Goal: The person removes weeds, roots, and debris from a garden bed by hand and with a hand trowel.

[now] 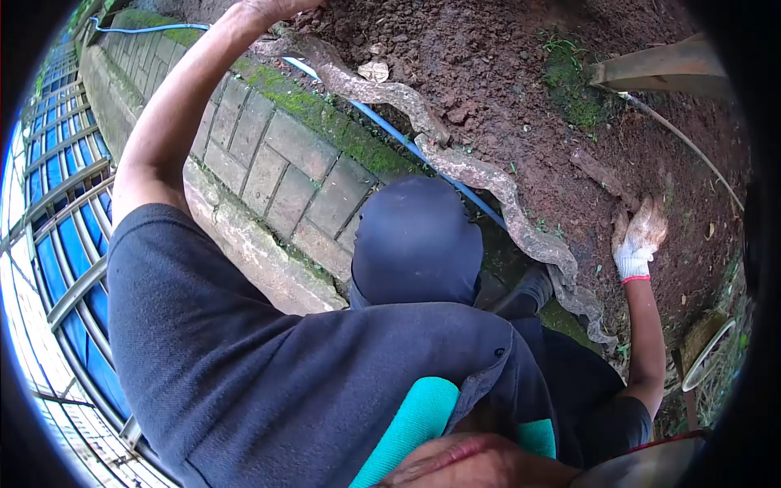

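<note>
Soil (pixel 488 98) beyond the jagged edging (pixel 470 168) seems to be worked by hand at this step: the gloved right hand (pixel 639 237) lies on it, at the end of a brown stick-like piece (pixel 600 172), its finger spread and any hold impossible to tell. The left hand (pixel 281 6) is mostly cut off at the top, its state hidden; the next move probably calls for steady balance. I can read no brand or writing.

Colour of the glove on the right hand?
Glove: dirt-stained white, reddish cuff edge; head view.

Soft, even daylight; white glare around the bars (pixel 77 291) at left; strong fisheye curvature, black corners.
</note>
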A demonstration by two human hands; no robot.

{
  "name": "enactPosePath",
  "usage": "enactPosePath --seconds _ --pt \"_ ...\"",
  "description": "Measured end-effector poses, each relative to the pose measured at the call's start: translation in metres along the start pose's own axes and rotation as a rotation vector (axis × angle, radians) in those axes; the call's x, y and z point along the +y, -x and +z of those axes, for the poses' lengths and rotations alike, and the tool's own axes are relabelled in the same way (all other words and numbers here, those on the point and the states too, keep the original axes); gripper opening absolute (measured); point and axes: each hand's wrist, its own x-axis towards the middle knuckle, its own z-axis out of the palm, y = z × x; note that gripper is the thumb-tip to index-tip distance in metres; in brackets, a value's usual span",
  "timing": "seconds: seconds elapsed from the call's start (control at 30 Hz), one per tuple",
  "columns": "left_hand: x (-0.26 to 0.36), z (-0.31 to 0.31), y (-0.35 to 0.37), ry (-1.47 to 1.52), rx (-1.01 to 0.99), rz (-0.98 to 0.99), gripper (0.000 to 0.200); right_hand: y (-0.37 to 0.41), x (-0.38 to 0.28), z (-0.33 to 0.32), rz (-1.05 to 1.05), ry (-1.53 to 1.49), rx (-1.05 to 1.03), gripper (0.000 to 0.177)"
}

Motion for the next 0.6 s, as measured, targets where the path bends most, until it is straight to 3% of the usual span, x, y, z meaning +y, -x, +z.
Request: enactPosePath --seconds 0.03,0.07,0.1,0.13,0.17,0.2,0.23,0.33,0.37,0.43,0.5,0.57,0.6 --pt "0.012 -0.005 -0.004 0.027 0.025 0.005 0.015 0.0 -0.001 -0.001 0.004 0.002 0.001 0.064" --pt "0.027 0.005 -0.011 0.171 0.107 0.165 0.012 -0.002 -0.003 -0.001 0.006 0.005 0.008 0.064" --pt "0.043 0.011 -0.017 0.416 -0.16 0.226 0.01 -0.002 -0.003 -0.002 0.007 0.009 0.0 0.064" --pt "0.098 -0.001 -0.031 0.407 -0.923 -0.266 0.031 0.001 -0.004 -0.003 0.008 0.015 -0.009 0.065" --pt "0.116 0.017 -0.021 0.612 -0.581 0.022 0.03 0.001 -0.003 -0.003 0.008 0.02 -0.013 0.065" --pt "0.138 0.018 -0.025 0.826 -0.716 0.025 0.032 -0.004 -0.004 -0.003 0.007 0.023 -0.015 0.065" --pt "0.153 0.031 -0.031 0.862 -0.994 -0.011 0.033 -0.008 -0.005 -0.003 -0.001 0.024 -0.003 0.064" --pt "0.13 0.055 -0.021 0.808 -0.924 0.155 0.027 -0.002 -0.003 -0.003 -0.009 0.032 -0.003 0.066" --pt "0.121 0.054 -0.027 0.757 -0.989 0.28 0.021 -0.001 -0.003 -0.001 -0.012 0.048 -0.01 0.067" --pt "0.095 0.058 -0.007 0.678 -0.827 0.325 0.013 0.001 0.001 0.005 -0.01 0.081 -0.024 0.068" --pt "0.066 0.049 0.009 0.462 -0.842 0.401 0.013 0.002 0.005 0.007 0.025 0.064 -0.055 0.069" --pt "0.03 0.038 0.018 0.785 -0.704 0.233 0.009 0.0 0.001 0.005 0.03 0.029 -0.046 0.069" --pt "0.021 0.024 0.016 0.664 -0.628 0.098 0.011 -0.001 0.002 0.005 -0.029 0.003 0.065 0.068"
